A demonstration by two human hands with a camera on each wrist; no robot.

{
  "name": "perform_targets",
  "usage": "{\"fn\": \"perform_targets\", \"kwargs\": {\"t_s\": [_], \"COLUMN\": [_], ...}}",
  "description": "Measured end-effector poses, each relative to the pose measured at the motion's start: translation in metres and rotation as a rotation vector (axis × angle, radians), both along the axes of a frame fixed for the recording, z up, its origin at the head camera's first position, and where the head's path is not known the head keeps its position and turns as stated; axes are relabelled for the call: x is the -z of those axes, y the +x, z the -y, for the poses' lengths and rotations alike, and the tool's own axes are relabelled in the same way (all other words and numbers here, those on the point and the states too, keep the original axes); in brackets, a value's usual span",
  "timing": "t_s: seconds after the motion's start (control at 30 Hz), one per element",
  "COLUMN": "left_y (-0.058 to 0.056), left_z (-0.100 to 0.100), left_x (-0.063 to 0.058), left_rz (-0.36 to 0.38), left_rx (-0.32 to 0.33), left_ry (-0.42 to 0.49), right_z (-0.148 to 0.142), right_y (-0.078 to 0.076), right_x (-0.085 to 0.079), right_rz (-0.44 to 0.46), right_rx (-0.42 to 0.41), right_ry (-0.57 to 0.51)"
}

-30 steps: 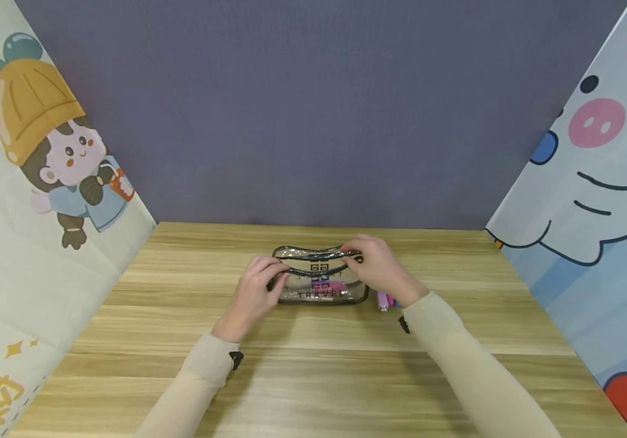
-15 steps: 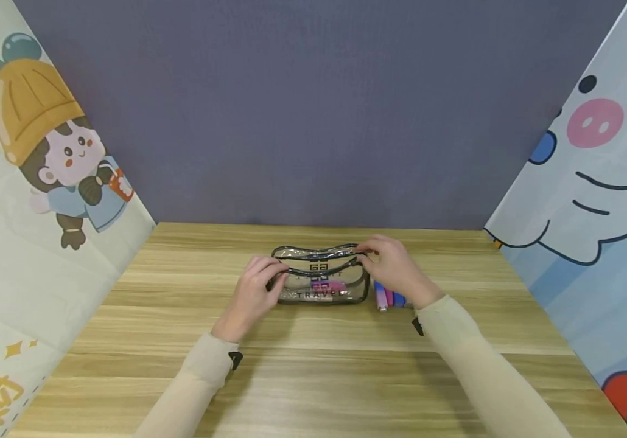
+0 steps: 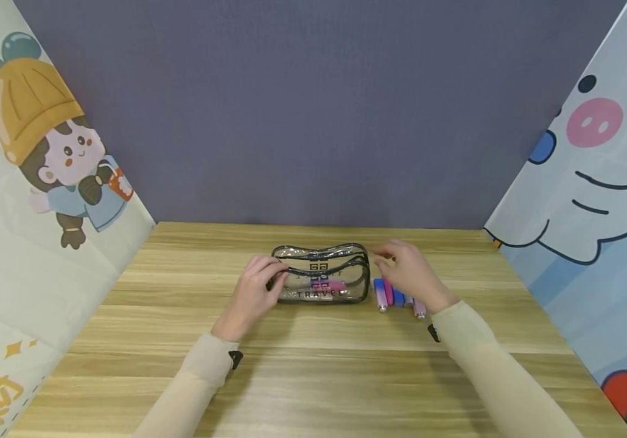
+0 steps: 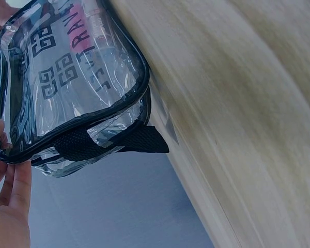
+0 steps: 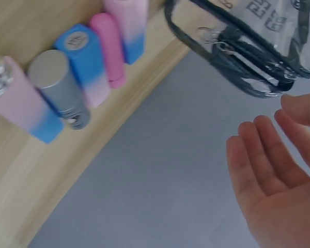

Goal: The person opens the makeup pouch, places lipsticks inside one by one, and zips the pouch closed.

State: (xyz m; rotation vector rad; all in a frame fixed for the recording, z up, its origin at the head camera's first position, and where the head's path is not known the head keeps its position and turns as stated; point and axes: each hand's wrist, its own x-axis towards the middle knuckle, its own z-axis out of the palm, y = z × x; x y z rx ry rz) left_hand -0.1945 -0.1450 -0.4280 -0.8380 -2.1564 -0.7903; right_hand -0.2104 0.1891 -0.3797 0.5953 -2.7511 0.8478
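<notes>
A clear pouch (image 3: 298, 287) with black trim and the word TRAVEL stands on the table, a pink item (image 3: 336, 285) visible through its front. At its upper left edge, my left hand (image 3: 252, 291) pinches the black trim; the left wrist view shows the thumb and fingers (image 4: 21, 188) on that corner. My right hand (image 3: 413, 275) is off the pouch's right end, holding nothing, its fingers loosely bent in the right wrist view. The zip pull (image 5: 223, 47) hangs at the pouch's right end. Whether the zip is fully undone is hard to tell.
Right of the pouch lie several small items in a row: a pink-and-blue bottle (image 3: 381, 295), a pink tube (image 5: 108, 49), a blue-and-pink box (image 5: 83, 59), a grey cylinder (image 5: 56, 82) and another pink-and-blue bottle (image 5: 26, 98). A dark panel (image 3: 313, 121) rises behind the wooden table (image 3: 313, 377).
My right hand has slid right along the pouch's top and come away from its right end, uncovering more of the small items. The left hand keeps its hold.
</notes>
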Motion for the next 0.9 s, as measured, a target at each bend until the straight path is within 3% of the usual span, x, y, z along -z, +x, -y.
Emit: {"fn": "perform_targets", "kwargs": {"t_s": [0.67,0.9], "left_y": [0.0,-0.001], "left_z": [0.0,0.0], "left_x": [0.001,0.001], "left_rz": [0.009,0.009], "left_rx": [-0.004,-0.006], "left_ry": [-0.007,-0.005], "right_z": [-0.036,-0.046], "right_y": [0.001,0.003], "right_x": [0.028,0.035], "right_rz": [0.084,0.165], "right_rx": [0.13,0.166], "right_ry": [0.088,0.107]}}
